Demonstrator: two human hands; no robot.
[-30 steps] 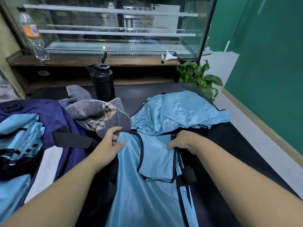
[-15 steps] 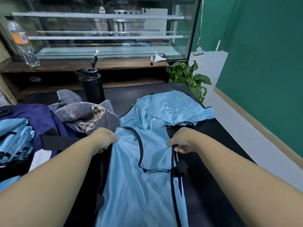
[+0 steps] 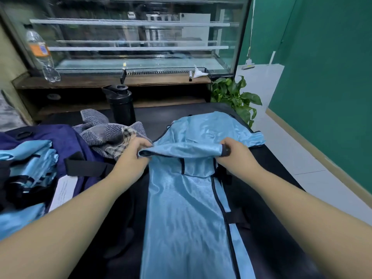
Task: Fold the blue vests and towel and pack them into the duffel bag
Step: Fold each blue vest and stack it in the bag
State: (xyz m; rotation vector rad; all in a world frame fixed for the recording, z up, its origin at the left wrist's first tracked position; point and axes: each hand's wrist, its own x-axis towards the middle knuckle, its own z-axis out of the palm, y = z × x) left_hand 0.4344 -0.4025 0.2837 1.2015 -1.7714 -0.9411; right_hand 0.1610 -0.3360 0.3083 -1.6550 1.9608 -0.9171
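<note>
Hands are both clamped on the blue vest (image 3: 187,208): your left hand (image 3: 134,156) pinches one top corner and your right hand (image 3: 234,153) the other, so the raised edge stretches between your fingers, probably to fold it evenly toward you. Beyond your left knuckles sits the striped towel (image 3: 104,133), with the duffel bag (image 3: 60,137) further out on that side, vests already inside.

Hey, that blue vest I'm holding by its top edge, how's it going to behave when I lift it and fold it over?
The blue vest looks floppy: its top edge sags between the left hand and the right hand. Its glossy sheen suggests it's slippery, so folds may slide apart. It's probably light, being thin.
</note>
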